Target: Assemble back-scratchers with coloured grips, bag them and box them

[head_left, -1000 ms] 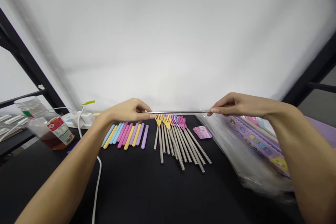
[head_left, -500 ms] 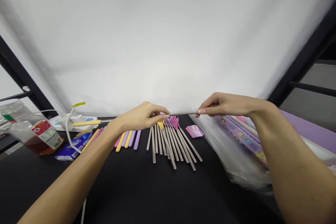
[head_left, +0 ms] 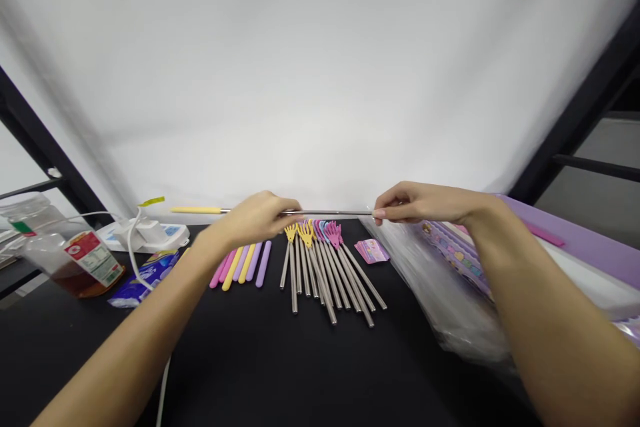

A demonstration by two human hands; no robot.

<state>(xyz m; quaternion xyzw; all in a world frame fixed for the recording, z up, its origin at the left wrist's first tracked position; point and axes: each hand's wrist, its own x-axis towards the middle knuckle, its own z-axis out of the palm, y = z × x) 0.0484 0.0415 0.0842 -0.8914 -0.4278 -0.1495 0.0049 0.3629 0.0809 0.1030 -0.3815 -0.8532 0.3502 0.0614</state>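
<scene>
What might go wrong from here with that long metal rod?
The right hand pinches the metal rod only near its tip with the fingertips, so it might slip and fall onto the metal rods with plastic hand ends, scattering them. The yellow handle sticks out past the left hand toward the white power strip, so a swing that way could knock it.

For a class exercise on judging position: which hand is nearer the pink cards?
Right. The right hand is just above and right of the pink cards; the left hand is far to their left, past the metal sticks. Both pinch one metal rod.
</scene>
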